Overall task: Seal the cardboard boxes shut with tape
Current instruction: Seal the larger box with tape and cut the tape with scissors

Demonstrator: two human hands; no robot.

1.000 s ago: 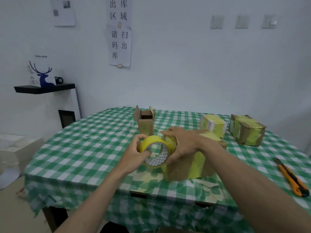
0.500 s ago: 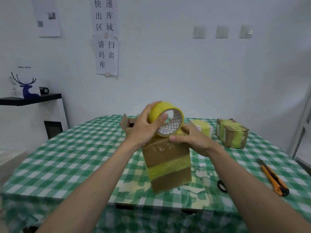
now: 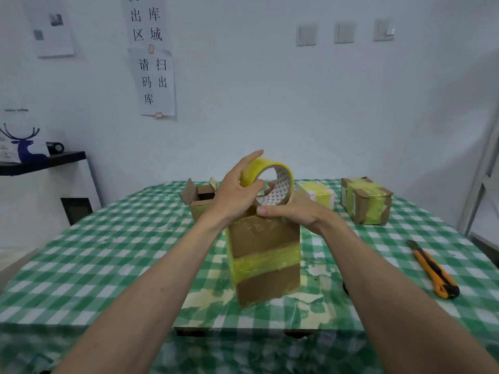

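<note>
Head | box (image 3: 264, 255) upright, long axis vertical | left hand (image 3: 235, 195) grips tape roll (image 3: 266, 184) | right hand (image 3: 291, 214) apparently clamps box top

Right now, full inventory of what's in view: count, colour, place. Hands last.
Tape roll: 1, yellow, held above the upright box.
Upright box: 1, brown cardboard with a yellow tape band, standing at table centre.
Open box: 1, brown, flaps up, behind the left hand.
Taped boxes: 2, one nearly all yellow, one brown and yellow, far right of the table.
Utility knife: 1, orange and black, right side of the table.
Tablecloth: 1, green and white check.
Wall papers: 3 sheets, white, upper left wall.
Wall switches: 3, white.
Shelf: 1, black, far left.
Left hand: grips the roll.
Right hand: rests on the box top, under the roll.
</note>
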